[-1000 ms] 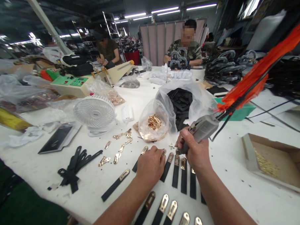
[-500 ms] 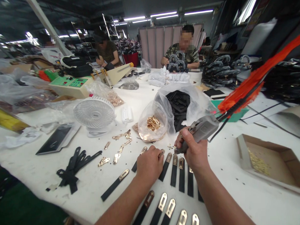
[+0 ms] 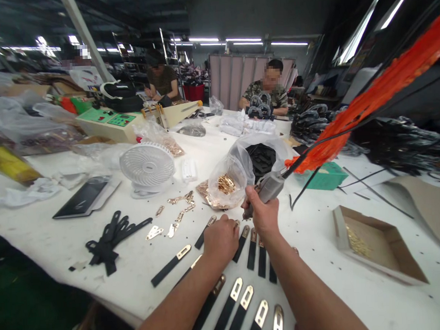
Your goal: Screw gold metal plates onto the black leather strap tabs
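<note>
Holding the gray tool (image 3: pixel 271 187), right hand (image 3: pixel 265 212) has neared left hand (image 3: pixel 222 240)

On the table (image 3: pixel 383 308), a pile of straps (image 3: pixel 108 240) is set at the left, clips (image 3: pixel 173 230) are scattered between it and the left hand (image 3: pixel 220 239), more clips (image 3: pixel 226 184) are kept in a bag (image 3: pixel 240 191) behind that hand, and a box (image 3: pixel 384 250) is placed right of the right hand (image 3: pixel 264 214).
</note>
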{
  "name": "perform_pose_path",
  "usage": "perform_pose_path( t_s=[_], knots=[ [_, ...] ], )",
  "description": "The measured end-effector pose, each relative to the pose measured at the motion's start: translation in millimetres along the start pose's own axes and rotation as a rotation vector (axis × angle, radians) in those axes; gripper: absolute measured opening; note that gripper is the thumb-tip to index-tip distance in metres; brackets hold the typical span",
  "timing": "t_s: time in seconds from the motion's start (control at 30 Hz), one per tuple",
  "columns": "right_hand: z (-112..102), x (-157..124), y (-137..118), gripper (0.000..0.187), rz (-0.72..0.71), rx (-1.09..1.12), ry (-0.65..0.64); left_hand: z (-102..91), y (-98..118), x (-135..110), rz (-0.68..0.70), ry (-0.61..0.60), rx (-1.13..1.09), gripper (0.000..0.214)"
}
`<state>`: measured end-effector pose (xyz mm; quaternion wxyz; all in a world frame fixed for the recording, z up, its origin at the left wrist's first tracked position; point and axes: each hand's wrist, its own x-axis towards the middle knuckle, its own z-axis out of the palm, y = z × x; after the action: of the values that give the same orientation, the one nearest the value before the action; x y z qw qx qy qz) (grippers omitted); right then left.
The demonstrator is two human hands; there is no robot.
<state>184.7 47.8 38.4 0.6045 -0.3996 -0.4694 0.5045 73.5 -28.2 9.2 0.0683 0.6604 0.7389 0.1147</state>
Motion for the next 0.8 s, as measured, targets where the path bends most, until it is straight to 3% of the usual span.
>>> perform_pose_path(
  t_s=[0.33,0.8],
  knots=[
    [6,-2,16,0.047,0.009,-0.039,0.032,6.8,-6,-3,0.027,0.063,-0.068,0.021],
    [7,-1,22,0.047,-0.001,-0.040,0.003,7.3,-6,-3,0.038,0.048,-0.040,0.026]
  ],
)
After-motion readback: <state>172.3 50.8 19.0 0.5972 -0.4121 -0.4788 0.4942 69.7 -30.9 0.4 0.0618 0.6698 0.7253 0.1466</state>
